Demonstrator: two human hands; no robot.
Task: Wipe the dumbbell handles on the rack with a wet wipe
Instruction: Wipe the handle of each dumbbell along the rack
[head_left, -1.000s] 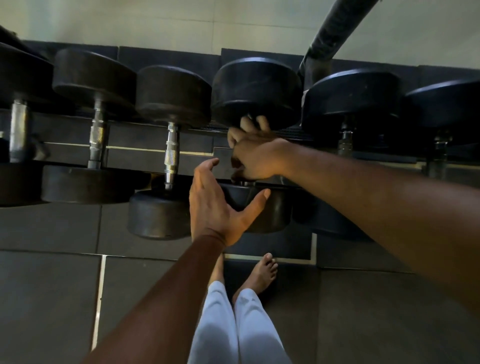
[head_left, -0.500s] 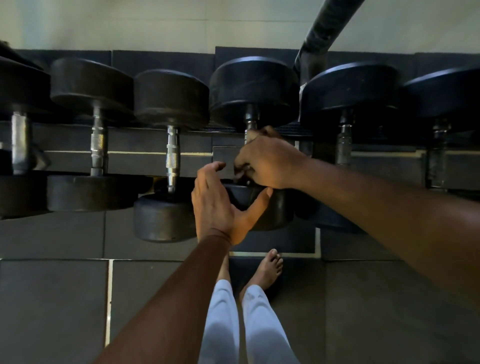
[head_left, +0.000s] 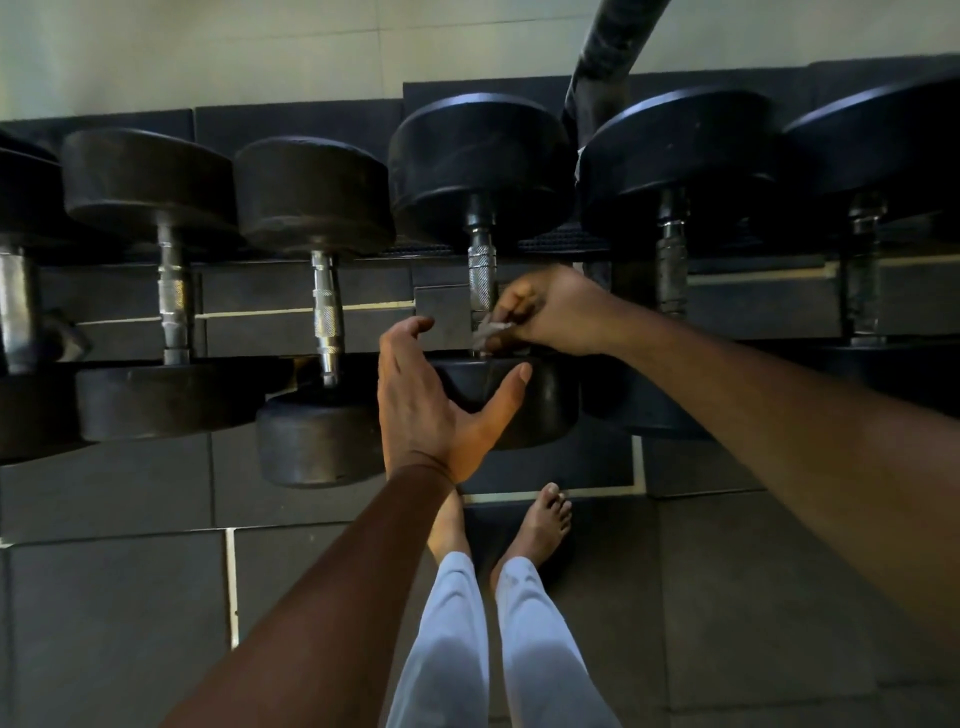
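Right hand (head_left: 550, 312) pinches wipe (head_left: 488, 331) at near end of handle (head_left: 480, 278). Handle runs front-to-back across rack (head_left: 249, 312), bare length beyond hand. Left hand (head_left: 431, 400) loose-fingered on near weight (head_left: 540, 400).

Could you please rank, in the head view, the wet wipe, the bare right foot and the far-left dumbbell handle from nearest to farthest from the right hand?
1. Wet wipe: pinched in the right hand itself.
2. Bare right foot: on the floor below the hand.
3. Far-left dumbbell handle: at the left edge.

Knurled shiny metal handle (head_left: 481, 275), matt black rubber dumbbell heads (head_left: 480, 166), crumpled wipe (head_left: 488, 332).
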